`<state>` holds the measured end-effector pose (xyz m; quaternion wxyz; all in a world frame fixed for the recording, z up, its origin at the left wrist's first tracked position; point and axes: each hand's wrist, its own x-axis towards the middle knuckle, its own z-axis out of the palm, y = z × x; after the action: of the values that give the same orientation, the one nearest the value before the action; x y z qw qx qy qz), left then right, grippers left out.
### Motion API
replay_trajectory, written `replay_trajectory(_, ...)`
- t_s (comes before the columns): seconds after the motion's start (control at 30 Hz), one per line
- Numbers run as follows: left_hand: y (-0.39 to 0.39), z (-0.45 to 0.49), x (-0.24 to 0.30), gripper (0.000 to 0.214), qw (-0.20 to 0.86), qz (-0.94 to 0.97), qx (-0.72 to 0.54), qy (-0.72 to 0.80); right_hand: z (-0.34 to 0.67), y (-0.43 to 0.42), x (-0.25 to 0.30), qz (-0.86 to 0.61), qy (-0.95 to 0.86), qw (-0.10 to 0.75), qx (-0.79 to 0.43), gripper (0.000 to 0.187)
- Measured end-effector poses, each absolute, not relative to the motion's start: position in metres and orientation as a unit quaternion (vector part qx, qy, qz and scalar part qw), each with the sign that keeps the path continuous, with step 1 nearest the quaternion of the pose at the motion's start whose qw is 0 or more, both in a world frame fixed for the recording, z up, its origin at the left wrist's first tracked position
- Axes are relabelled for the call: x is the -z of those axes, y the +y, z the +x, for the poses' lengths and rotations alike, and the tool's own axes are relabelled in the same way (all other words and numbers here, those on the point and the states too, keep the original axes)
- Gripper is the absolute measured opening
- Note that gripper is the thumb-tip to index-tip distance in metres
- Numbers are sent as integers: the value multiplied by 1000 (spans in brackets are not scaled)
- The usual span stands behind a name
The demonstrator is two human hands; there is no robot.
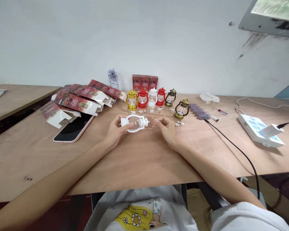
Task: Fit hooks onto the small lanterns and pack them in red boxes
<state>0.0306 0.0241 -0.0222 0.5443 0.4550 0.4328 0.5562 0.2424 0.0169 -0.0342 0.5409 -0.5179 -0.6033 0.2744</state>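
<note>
Clamped around the base end of a white lantern, the left hand holds it sideways above the table; its cap points toward the right hand, whose fingertips pinch a thin outlined piece just beyond the cap.

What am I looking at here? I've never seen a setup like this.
There's no machine: these are a person's bare hands, and the single picture comes from a camera worn on their head, looking forward and down. The left hand holds a white lantern on its side; the right hand is at a thin piece by its top. On the wooden table are six more lanterns, red boxes, a phone and a bottle.
</note>
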Motion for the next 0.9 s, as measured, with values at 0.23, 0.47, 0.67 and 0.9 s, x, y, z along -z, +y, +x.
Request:
replay_trajectory(0.23,30,28,27,48,543,420,-600,411,219,-14,31,-307,-752,537,-227,16)
replay_trajectory(0.47,15,37,26,46,593,468,-549,357,213,11,49,-377,-498,561,-543,47)
replay_trajectory(0.67,10,38,33,43,516,623,-466,359,208,5,43,-344,-503,547,-574,47)
replay_trajectory(0.9,38,12,29,40,185,827,-386,366,222,19,43,-408,-498,633,-431,45)
